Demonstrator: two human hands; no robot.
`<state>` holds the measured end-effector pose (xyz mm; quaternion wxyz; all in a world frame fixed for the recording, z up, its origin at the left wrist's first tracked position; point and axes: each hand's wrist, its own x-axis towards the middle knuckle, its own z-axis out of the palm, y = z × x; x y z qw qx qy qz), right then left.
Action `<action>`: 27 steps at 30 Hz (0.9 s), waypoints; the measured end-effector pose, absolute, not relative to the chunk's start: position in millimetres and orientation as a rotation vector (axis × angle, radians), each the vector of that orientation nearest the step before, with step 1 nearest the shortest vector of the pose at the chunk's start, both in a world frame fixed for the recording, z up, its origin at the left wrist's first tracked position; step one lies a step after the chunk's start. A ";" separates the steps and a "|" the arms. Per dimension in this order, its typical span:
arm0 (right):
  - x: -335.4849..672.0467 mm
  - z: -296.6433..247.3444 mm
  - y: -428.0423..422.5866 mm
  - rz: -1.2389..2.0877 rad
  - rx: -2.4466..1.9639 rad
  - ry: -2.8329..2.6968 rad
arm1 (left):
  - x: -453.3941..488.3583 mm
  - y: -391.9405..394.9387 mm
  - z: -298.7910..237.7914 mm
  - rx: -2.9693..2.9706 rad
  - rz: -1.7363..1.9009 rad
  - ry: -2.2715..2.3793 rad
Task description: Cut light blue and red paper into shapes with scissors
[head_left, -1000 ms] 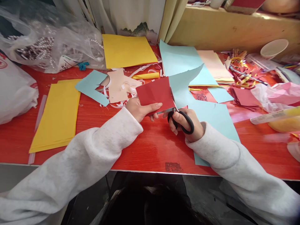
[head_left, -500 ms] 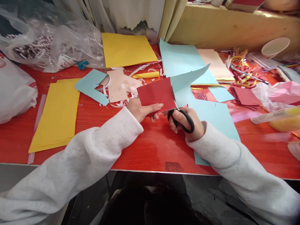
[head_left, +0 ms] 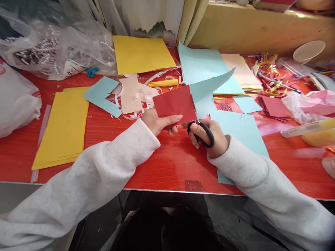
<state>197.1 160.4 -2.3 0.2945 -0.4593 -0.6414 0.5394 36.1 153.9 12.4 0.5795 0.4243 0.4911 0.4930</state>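
Note:
My left hand [head_left: 159, 122] grips a red paper rectangle [head_left: 172, 103], thumb flat on top and fingertips curled beneath. Against it lies a light blue sheet [head_left: 209, 92], whose far part sticks out to the right and curls upward. My right hand [head_left: 209, 136] is closed around the black handles of a pair of scissors [head_left: 210, 134]. Their blades sit at the right edge of the red paper, mostly hidden by it. Below my right forearm another light blue sheet [head_left: 239, 132] lies on the table.
Yellow paper stacks lie at the left [head_left: 64, 129] and back [head_left: 143, 55]. Pale pink offcuts [head_left: 131, 94] and a blue offcut [head_left: 103, 96] are beyond my left hand. At right are red paper pieces [head_left: 274, 106], a paper cup [head_left: 309, 52] and a clear tube [head_left: 306, 128]. Plastic bags [head_left: 18, 99] stand left.
The scissor handles have drawn closer together as my right hand squeezed. The blue flap's tip has shifted slightly up. My left hand and the red paper have hardly moved.

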 end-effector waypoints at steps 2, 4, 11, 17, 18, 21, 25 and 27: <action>198.4 -1.4 160.8 1.432 -1.214 -1.747 | 35.9 153.2 13.0 0.990 1.137 1.137; 199.5 -0.4 161.0 1.427 -1.203 -1.773 | 35.4 152.5 13.6 0.983 1.117 1.113; 198.4 2.7 160.2 1.437 -1.188 -1.733 | 34.1 152.1 11.3 1.001 1.059 1.099; 194.8 3.6 159.7 1.403 -1.228 -1.678 | 34.3 152.9 11.0 1.017 1.063 1.111; 194.6 3.3 159.7 1.397 -1.224 -1.670 | 34.0 153.0 11.3 1.020 1.056 1.112; 195.8 0.5 160.2 1.417 -1.174 -1.665 | 33.4 153.3 11.4 1.024 1.024 1.095; 200.1 -5.6 161.3 1.441 -1.091 -1.655 | 34.1 152.5 10.7 1.014 1.015 1.039; 201.2 -6.9 161.9 1.434 -1.072 -1.661 | 34.7 151.7 11.0 1.007 1.004 1.044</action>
